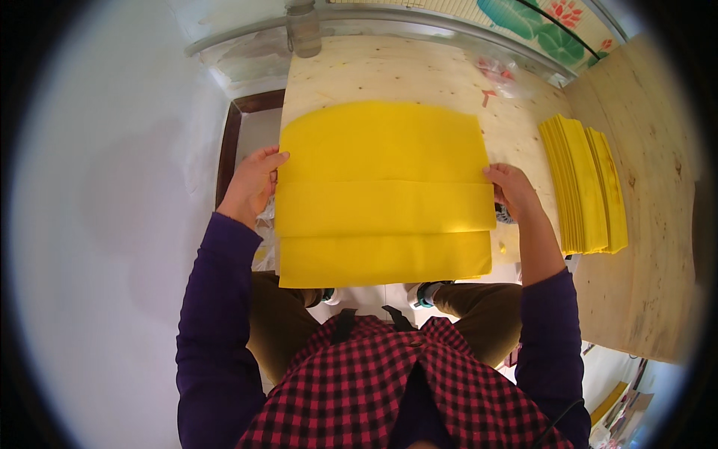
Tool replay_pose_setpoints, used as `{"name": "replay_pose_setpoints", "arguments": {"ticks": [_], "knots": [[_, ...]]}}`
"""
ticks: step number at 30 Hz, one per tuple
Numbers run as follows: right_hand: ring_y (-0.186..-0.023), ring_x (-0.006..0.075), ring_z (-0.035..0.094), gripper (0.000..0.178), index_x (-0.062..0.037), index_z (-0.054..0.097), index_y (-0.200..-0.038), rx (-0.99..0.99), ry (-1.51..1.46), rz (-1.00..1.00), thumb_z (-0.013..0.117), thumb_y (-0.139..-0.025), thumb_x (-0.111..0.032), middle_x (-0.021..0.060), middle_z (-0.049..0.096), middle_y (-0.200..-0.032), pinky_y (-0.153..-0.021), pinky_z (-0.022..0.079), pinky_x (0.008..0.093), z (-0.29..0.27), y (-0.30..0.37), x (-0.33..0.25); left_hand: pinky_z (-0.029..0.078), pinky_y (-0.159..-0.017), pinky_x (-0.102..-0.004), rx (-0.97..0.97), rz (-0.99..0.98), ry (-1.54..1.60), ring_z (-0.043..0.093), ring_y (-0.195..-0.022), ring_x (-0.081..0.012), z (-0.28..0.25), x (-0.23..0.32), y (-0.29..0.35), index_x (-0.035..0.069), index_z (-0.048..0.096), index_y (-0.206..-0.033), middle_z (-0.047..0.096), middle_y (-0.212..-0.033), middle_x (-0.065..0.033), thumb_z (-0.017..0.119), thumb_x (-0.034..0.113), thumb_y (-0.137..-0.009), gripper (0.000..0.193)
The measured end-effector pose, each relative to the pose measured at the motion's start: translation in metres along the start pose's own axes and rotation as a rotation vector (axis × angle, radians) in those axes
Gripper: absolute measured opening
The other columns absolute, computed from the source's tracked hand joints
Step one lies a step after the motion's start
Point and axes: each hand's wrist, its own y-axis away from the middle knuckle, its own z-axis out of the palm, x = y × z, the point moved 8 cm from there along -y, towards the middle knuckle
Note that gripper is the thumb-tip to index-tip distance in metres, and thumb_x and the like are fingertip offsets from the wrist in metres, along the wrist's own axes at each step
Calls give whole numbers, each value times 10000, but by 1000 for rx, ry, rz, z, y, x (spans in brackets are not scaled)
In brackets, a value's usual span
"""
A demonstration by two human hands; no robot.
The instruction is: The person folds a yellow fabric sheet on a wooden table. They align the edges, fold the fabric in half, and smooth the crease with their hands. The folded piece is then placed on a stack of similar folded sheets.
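A wide yellow sheet (381, 150), which looks like cloth, is spread over the near part of the wooden table. Creases or folds run across it from side to side, and its near strip hangs toward my lap. My left hand (258, 179) pinches its left edge between thumb and fingers. At the right edge, level with a fold, my right hand (512, 188) grips the sheet the same way. The fingertips of both hands are partly hidden beneath the material.
Folded yellow pieces (583, 183) stand stacked at the right against a wooden board (636, 284). A clear bottle (303, 30) stands at the table's (374, 67) far left corner. Clear plastic (502, 75) with red marks lies at the far right. A white wall (112, 224) rises on the left.
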Motion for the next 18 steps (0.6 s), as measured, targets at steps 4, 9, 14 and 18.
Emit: {"name": "replay_pose_setpoints", "arguments": {"ticks": [4, 9, 14, 18], "knots": [[-554, 65, 452, 171, -28, 622, -940, -8, 159, -44, 603, -933, -197, -9, 570, -692, -503, 349, 223, -5, -33, -25, 506, -794, -267, -71, 21, -22, 629, -920, -134, 6, 18, -25, 6, 543, -1220, 644, -1087, -59, 600, 125, -926, 322], [-507, 49, 337, 97, -76, 652, -867, -40, 127, 26, 693, -859, -163, -60, 494, -638, -474, 257, 223, -5, -53, -39, 528, -798, -278, -119, -40, -183, 659, -909, -147, 9, 27, -38, -3, 620, -1153, 682, -1055, -75, 656, 101, -884, 290], [-489, 45, 295, 89, -78, 644, -900, -55, 136, 52, 698, -849, -128, -68, 464, -629, -456, 234, 215, -7, -52, -48, 534, -765, -247, -169, -50, -249, 678, -842, -153, 8, 31, -43, -3, 662, -1081, 704, -989, -75, 693, 76, -849, 247], [-472, 41, 325, 86, -57, 627, -935, -83, 99, -19, 662, -867, -96, -54, 475, -628, -435, 241, 218, -3, -49, -51, 481, -607, -191, -164, -12, -237, 642, -705, -101, 12, 34, -39, -4, 665, -1066, 709, -957, -64, 687, 57, -845, 230]]}}
